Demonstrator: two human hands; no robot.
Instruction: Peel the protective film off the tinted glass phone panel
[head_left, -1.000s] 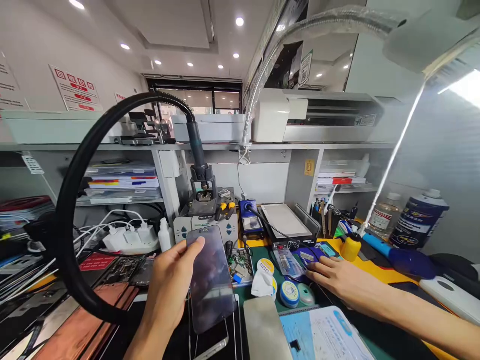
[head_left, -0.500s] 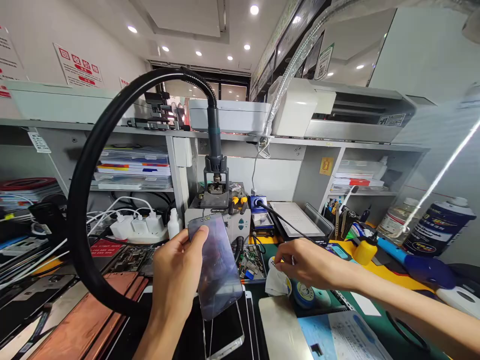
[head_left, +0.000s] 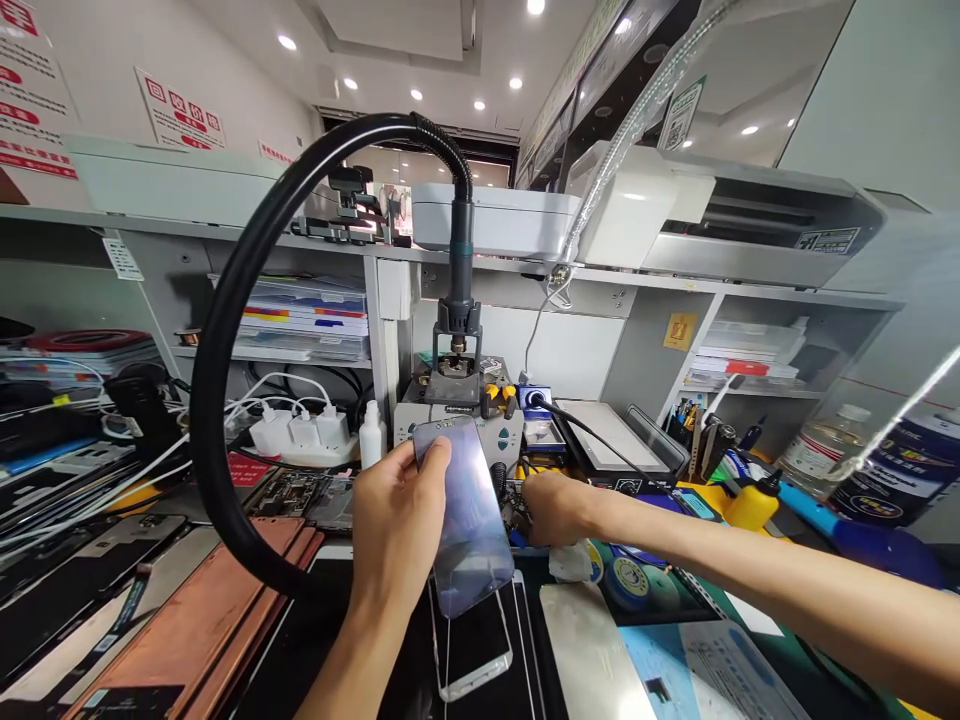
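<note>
My left hand [head_left: 401, 500] grips a glossy purple-grey phone screen [head_left: 474, 530] by its upper left edge, thumb on the face. The panel is tilted upright above a phone with a white frame [head_left: 480, 675] on the bench. My right hand [head_left: 555, 508] reaches across from the right to the tray of small circuit boards [head_left: 517, 535]. Its fingertips are hidden behind the back of the hand, so whether they hold anything does not show. Just below that hand lie a crumpled white wipe [head_left: 570, 562] and a round blue tin [head_left: 628, 580].
A black flexible arm [head_left: 206, 400] loops over the left side. Behind stands a grey control box [head_left: 504, 432]. Copper-coloured phone panels [head_left: 180, 620] lie at left. A silver plate [head_left: 592, 660], a yellow bottle [head_left: 752, 503] and a clear liquid bottle [head_left: 817, 445] are at right.
My right hand has moved left and forward, from above the white wipe to the tray of circuit boards. The left hand still holds the phone screen. The whole view has shifted slightly.
</note>
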